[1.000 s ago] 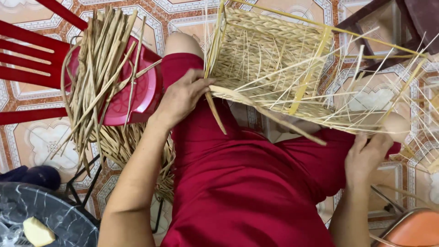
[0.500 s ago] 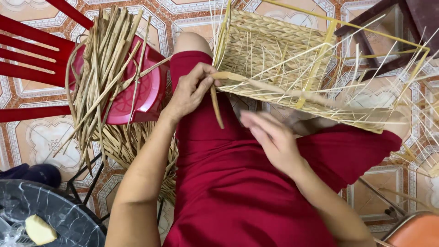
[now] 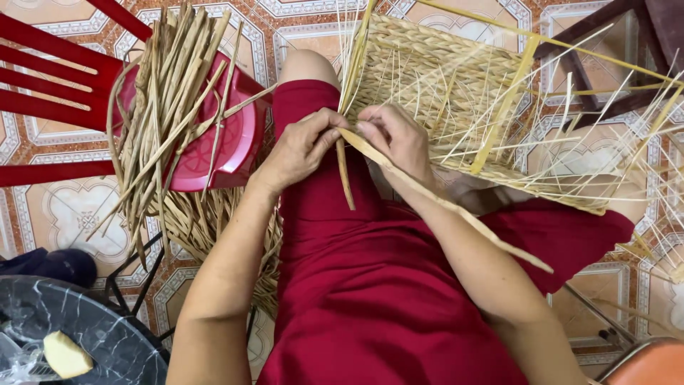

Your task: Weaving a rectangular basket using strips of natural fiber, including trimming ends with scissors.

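Basket corner (hidden by hands)

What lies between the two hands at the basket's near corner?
In the head view, a flat straw strand hangs between the left hand and right hand.

Woven basket: top and right portions run past the frame edge; its underside against the lap cannot be seen. Loose stakes at the right blur into one another and cannot be counted. Left hand and right hand: fingertips are tucked behind the flat strand, so the grip itself is not visible. Red chair: cut off at the left edge. Dark tabletop: only a corner shows. Pale object on it: too indistinct to identify.
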